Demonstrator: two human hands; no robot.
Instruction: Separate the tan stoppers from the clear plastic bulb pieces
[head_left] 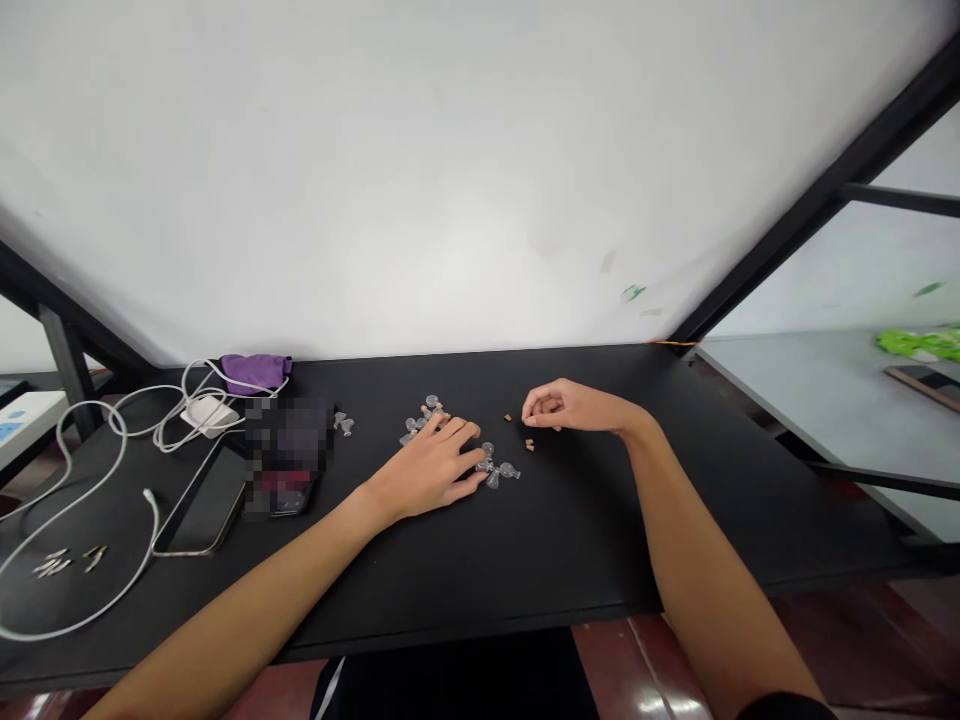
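Observation:
My left hand (pixel 429 468) lies palm down on the black table with its fingers spread, reaching among tiny clear bottles. Some of these, a bottle cluster (pixel 487 465), lie by its fingertips and thumb. Past its knuckles is another group of bottles (pixel 432 402), a few with tan stoppers, partly hidden by the hand. To the right, my right hand (pixel 574 406) hovers low with thumb and fingers pinched together; whatever is between them, if anything, is too small to see. Small tan corks (pixel 529 445) lie just below its fingertips, and a further cork (pixel 508 418) sits to their left.
Farther left are a pair of small bottles (pixel 343 424), a blurred-out dark object (pixel 289 450), a phone (pixel 204 500), a white charger (pixel 208 414) with a looping cable (pixel 112 420), and a purple cloth (pixel 256 372). Small slivers (pixel 52 563) lie near the left edge. A white wall (pixel 450 200) rises behind.

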